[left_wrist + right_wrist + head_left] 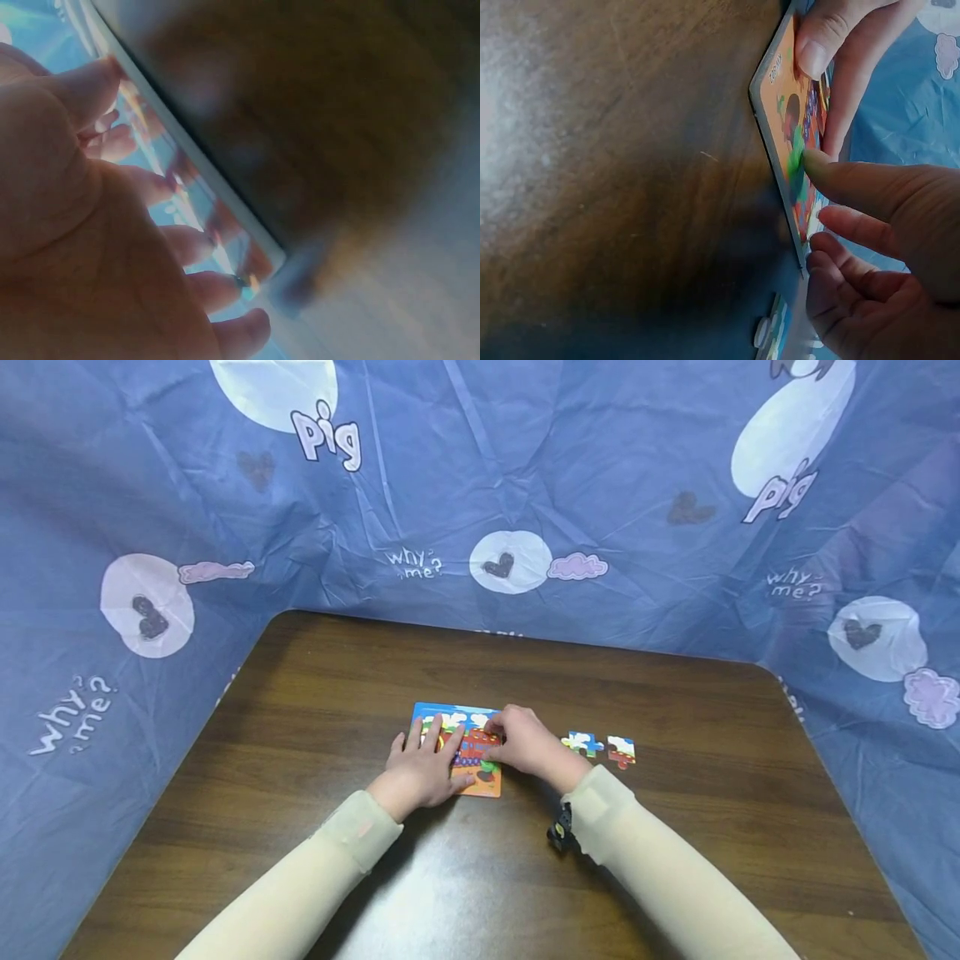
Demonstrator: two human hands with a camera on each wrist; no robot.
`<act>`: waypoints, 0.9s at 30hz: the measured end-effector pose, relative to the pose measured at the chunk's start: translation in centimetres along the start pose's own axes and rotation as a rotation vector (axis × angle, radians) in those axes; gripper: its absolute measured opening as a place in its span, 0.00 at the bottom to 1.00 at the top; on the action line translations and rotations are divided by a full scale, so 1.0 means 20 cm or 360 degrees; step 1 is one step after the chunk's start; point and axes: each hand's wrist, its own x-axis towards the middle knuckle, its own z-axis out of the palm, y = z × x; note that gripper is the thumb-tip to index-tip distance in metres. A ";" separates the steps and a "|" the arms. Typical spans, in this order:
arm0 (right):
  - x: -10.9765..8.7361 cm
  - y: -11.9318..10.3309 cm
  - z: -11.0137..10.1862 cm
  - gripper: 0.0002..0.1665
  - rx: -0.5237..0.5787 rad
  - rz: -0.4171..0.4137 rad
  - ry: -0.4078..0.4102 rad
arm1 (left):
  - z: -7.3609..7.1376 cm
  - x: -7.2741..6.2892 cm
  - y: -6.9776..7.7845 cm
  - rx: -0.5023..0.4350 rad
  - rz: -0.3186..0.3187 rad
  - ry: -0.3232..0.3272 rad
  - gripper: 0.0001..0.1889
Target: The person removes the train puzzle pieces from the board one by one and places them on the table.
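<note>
A colourful jigsaw puzzle [487, 786] in a flat board lies on the table, with blue sky, red shapes and an orange lower part. Across its left side my left hand [423, 774] rests with fingers spread, hiding part of the picture. My right hand [528, 743] is at the puzzle's right edge, thumb and curled fingers set around a red puzzle piece [486, 739] there. In the right wrist view the right thumb [855, 184] touches the picture beside a green patch [796, 154]. The left wrist view shows the left fingertips along the board's edge [202, 172].
Two loose puzzle pieces, one mostly blue and green [583, 743] and one red and white [622, 750], lie right of the board. The brown wooden table [675, 827] has rounded far corners. A blue printed cloth [420, 502] hangs behind and beside it.
</note>
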 end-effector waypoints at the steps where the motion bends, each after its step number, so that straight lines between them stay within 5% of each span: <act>1: 0.00 0.00 0.00 0.20 -0.0019 0.0008 -0.0005 | 0.00 0.00 0.00 0.0001 0.0003 -0.0002 0.43; 13: 0.01 -0.01 -0.04 0.16 -0.0001 0.0128 -0.0093 | 0.03 0.01 -0.02 -0.0048 -0.0001 -0.0025 0.45; 18: 0.01 -0.01 -0.03 0.14 0.0023 0.0160 -0.0102 | 0.09 0.07 -0.05 -0.0055 0.0002 -0.0050 0.47; 24: 0.02 -0.01 -0.03 0.14 0.0047 0.0168 -0.0075 | 0.00 -0.01 -0.01 -0.0047 0.0006 -0.0059 0.44; 27: 0.03 -0.01 -0.04 0.14 0.0096 0.0164 -0.0057 | 0.02 0.02 -0.02 -0.0050 0.0001 -0.0060 0.45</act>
